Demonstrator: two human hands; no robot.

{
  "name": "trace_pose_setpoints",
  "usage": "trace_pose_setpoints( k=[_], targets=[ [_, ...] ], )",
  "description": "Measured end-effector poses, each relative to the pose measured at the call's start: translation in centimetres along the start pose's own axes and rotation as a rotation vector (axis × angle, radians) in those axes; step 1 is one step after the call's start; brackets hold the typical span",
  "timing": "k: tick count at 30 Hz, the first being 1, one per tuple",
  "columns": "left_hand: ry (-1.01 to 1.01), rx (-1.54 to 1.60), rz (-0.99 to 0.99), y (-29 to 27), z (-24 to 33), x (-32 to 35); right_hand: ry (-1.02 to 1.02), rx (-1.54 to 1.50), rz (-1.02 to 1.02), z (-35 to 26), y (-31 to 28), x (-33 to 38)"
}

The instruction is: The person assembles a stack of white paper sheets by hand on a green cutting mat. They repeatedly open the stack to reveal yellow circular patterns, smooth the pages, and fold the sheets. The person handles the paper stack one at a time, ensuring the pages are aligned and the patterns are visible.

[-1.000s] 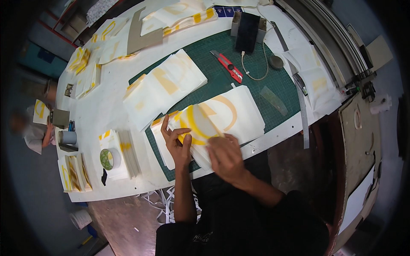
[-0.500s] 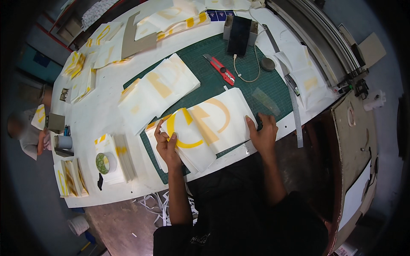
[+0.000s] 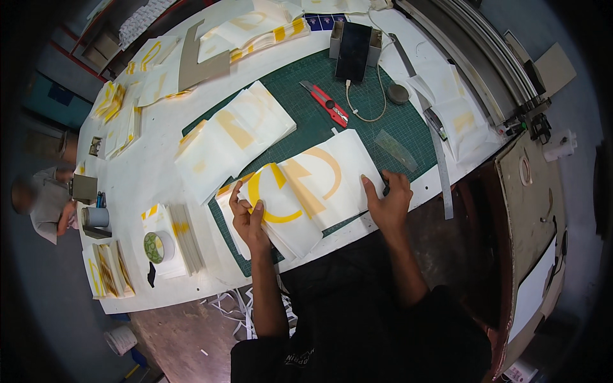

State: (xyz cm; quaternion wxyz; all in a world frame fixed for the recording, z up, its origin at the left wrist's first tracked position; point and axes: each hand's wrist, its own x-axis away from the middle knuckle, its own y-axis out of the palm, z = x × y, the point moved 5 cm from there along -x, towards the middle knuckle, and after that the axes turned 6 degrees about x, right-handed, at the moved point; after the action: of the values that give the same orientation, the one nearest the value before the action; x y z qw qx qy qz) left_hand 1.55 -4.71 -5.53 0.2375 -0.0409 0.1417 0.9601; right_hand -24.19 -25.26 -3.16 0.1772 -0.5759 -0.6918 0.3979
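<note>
A stack of white printed paper sheets [image 3: 348, 167] with yellow and pale orange shapes lies on the green cutting mat [image 3: 300, 69]. Its left part is folded over as a curved flap [image 3: 290, 223]. My left hand [image 3: 250, 220] grips the flap, thumb on top, other fingers around its left edge. At the stack's right edge, the thumb of my right hand [image 3: 391, 199] touches the paper. The other right fingers are curled, with a small dark thing I cannot make out between them and the thumb. A clear plastic strip [image 3: 396, 150] lies beyond that hand.
Another sheet stack [image 3: 255, 121], a red utility knife [image 3: 325, 104] and a dark phone-like device [image 3: 355, 52] with a cable lie farther back. A metal ruler [image 3: 442, 172] overhangs the right edge. A tape roll [image 3: 158, 247] rests on sheets at left. A person [image 3: 48, 204] sits far left.
My right hand has shifted slightly left along the stack's edge. The left hand keeps its hold on the flap. At far left, the person no longer holds up the yellow-printed sheet.
</note>
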Motion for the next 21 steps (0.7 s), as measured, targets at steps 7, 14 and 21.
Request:
trace_pose_setpoints(
  k=[7,14,21],
  targets=[
    [-0.008,-0.007,0.009,0.1,-0.1,0.1,0.005,-0.03,-0.041,-0.4,0.0,0.4],
    [0.015,-0.039,0.009,0.0,0.0,0.1,0.041,0.059,-0.001,-0.1,0.0,0.0],
    [0.012,-0.046,0.0,0.1,0.2,0.1,-0.009,-0.108,0.087,-1.1,-0.6,0.6]
  ],
)
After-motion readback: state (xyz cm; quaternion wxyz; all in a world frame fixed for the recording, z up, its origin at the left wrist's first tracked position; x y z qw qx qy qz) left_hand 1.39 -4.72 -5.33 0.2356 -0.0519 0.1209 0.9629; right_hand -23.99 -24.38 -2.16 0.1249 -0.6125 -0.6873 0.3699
